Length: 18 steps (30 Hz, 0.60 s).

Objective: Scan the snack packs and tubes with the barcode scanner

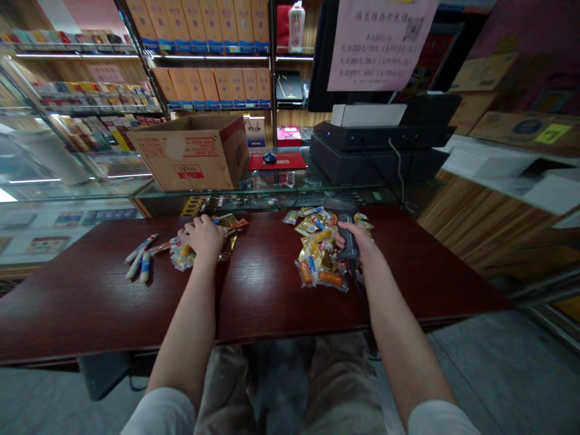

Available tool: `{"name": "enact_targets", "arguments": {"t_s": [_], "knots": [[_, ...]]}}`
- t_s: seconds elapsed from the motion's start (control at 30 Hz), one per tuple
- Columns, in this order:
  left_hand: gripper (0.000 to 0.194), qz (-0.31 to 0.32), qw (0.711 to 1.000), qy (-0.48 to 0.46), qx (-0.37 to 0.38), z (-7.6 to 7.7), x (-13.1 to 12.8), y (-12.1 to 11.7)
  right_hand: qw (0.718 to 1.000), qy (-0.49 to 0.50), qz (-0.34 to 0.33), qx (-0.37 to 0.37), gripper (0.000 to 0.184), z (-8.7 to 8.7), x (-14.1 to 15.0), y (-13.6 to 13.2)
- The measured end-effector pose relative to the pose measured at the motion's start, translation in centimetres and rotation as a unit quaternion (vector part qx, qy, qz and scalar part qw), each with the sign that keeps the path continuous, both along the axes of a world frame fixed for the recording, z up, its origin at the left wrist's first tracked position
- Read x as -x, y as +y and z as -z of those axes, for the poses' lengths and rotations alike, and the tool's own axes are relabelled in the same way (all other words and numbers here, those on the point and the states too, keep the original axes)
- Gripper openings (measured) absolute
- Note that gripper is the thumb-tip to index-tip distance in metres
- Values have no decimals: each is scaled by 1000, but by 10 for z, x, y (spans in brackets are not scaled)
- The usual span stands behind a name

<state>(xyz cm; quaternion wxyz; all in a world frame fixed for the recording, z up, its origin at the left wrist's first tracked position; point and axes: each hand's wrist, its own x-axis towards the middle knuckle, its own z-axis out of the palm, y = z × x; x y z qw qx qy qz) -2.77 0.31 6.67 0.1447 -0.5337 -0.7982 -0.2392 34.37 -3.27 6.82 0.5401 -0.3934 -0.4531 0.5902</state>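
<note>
While the right fingers point(339, 240) close around a dark handheld device point(348, 243), its cable point(359, 293) runs down toward the near edge of the dark red worktop point(267, 296). No lettering can be made out on the device. Beside and below those fingers lies the right heap of wrapped snacks point(324, 257), in gold and clear wrappers; orange-brown sausages show at its near side, and some pieces have blue-and-white bands, their print too small to read. The left fingers point(186, 234) are slightly spread and bent over the left heap of wrapped snacks point(181, 258); whether they grip a piece, I cannot tell. Left of them lie pale sticks point(144, 266) with blue and red on their wrappers, loosely side by side.

Beyond the left fingers, an open cardboard box point(181, 151) stands on the glass counter point(272, 192), with red print and a red label that I cannot read. Between the two sets of fingers, but farther back, a dark mouse point(269, 157) sits on a red mat point(292, 161). Beyond the right fingers is black equipment point(353, 160), and above it a pink notice point(380, 54) headed "游乐场办卡充值", with prices including "充值200元/15次". Farthest back, rows of orange boxes with blue bases point(217, 27) fill shelves, their labels illegible.
</note>
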Motion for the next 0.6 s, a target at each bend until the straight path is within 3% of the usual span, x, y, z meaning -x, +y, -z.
{"name": "enact_targets", "arguments": {"t_s": [0.17,0.23,0.33,0.47,0.53,0.6], "knots": [[44,-20,999,-15,28,7,-2,1,999,13,34,3,31,7,-20,5],[39,27,1000,2,3,7,-13,3,999,10,33,6,33,6,-21,7],[32,163,987,-1,1,8,-41,16,999,-26,8,36,34,0,-20,13],[36,353,921,-127,109,19,-96,50,993,-84,-38,77,36,-8,-25,23],[41,358,908,-161,149,25,-123,67,993,-73,-59,76,36,-6,-30,26],[42,317,916,-180,165,30,-144,81,994,-48,-70,68,35,-2,-35,26]]}}
